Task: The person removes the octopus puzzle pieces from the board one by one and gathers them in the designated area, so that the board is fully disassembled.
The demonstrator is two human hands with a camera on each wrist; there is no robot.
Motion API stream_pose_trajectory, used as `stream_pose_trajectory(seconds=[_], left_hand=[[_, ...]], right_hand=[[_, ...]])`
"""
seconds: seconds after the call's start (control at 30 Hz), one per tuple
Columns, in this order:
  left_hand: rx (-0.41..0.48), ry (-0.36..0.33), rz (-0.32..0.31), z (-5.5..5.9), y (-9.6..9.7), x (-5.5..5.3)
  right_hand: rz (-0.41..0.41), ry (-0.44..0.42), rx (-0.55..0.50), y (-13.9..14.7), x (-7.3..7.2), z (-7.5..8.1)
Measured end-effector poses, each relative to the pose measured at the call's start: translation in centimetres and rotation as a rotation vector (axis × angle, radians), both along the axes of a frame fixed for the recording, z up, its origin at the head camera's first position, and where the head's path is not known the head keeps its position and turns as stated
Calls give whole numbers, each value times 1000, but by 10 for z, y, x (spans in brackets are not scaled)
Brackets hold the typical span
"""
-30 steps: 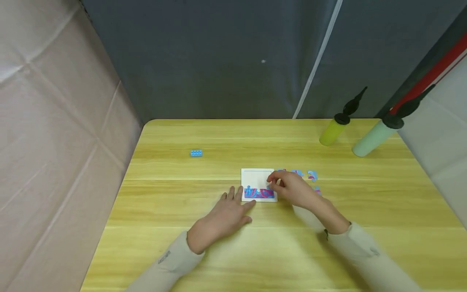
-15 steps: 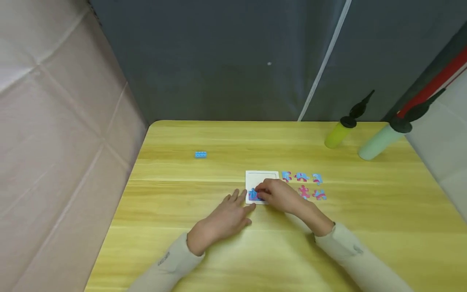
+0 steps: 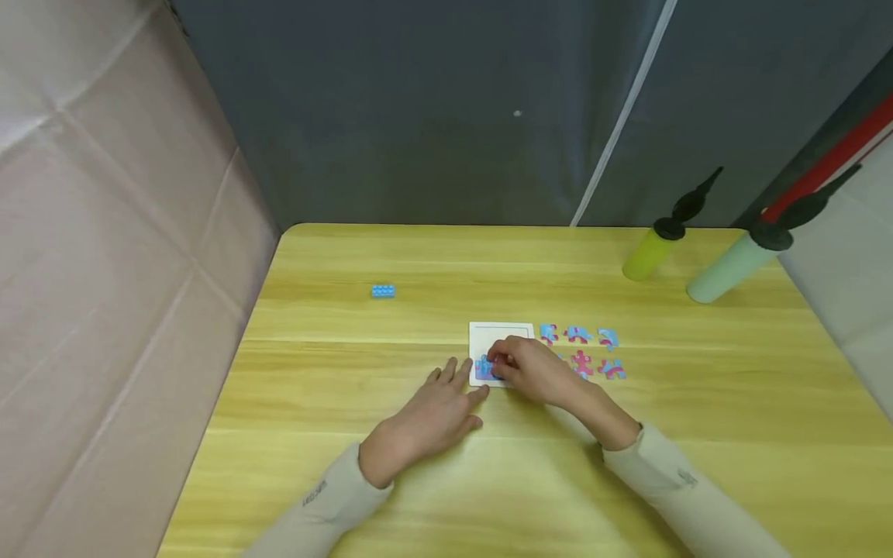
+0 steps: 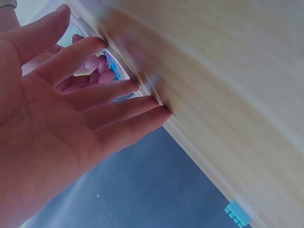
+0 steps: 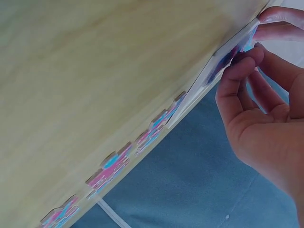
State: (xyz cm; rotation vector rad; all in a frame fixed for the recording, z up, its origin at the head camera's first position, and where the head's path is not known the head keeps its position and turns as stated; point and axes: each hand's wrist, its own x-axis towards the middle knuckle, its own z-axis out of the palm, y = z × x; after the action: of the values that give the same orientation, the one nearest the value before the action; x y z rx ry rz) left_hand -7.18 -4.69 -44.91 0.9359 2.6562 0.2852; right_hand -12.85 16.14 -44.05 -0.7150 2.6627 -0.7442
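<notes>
A white puzzle tray (image 3: 491,329) lies on the table, its lower part filled with blue, pink and purple jigsaw pieces (image 3: 483,369). My left hand (image 3: 432,411) lies with its fingers spread, fingertips touching the tray's left and lower edges; the left wrist view shows them straight. Over the lower middle of the tray, my right hand (image 3: 540,374) pinches a small puzzle piece between thumb and forefinger, mostly covered by the fingertips. The right wrist view shows this thumb and forefinger (image 5: 244,64) together just at the tray surface. The tray's lower right part is hidden behind the right hand.
Several loose jigsaw pieces (image 3: 578,335) lie in two rows right of the tray. A blue toy brick (image 3: 383,291) sits farther back on the left. Toward the back right stand a yellow-green hand pump (image 3: 645,254) and a pale green hand pump (image 3: 729,270), both with black tops.
My right hand has moved left from the tray's right side to its lower middle, uncovering loose pieces on the right. The left hand has stayed at the tray's edge. The head view has shifted slightly.
</notes>
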Motion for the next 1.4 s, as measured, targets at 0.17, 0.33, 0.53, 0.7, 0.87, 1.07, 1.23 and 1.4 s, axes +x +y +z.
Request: stream_pose_trajectory(seconds=[0.17,0.33,0.53,0.7,0.87,1.07,1.23,1.4], left_hand=[[-3,-15,8,1,0,1],[0,-23,9,3,1,2],[0,-14,1,4,2,2],[8,-1,1,4,2,2],[3,2,0,3,0,3],[1,5,9,0,-2,2],[4,4,11,-1,-4,2],[9,-6,20,-1,-5,2]], right_hand=[[-20,-16,-11,-1,1,2],[-42,-35,-37,-1,3,5],[-64,-38,-60,-2,6,7],[-109,-43,-69,-2,8,8],[-136,-51,-88,3,11,10],[-155,-58,-122,9,14,12],[-169,-72,-130,15,16,14],[-163,-67,-126,20,17,17]])
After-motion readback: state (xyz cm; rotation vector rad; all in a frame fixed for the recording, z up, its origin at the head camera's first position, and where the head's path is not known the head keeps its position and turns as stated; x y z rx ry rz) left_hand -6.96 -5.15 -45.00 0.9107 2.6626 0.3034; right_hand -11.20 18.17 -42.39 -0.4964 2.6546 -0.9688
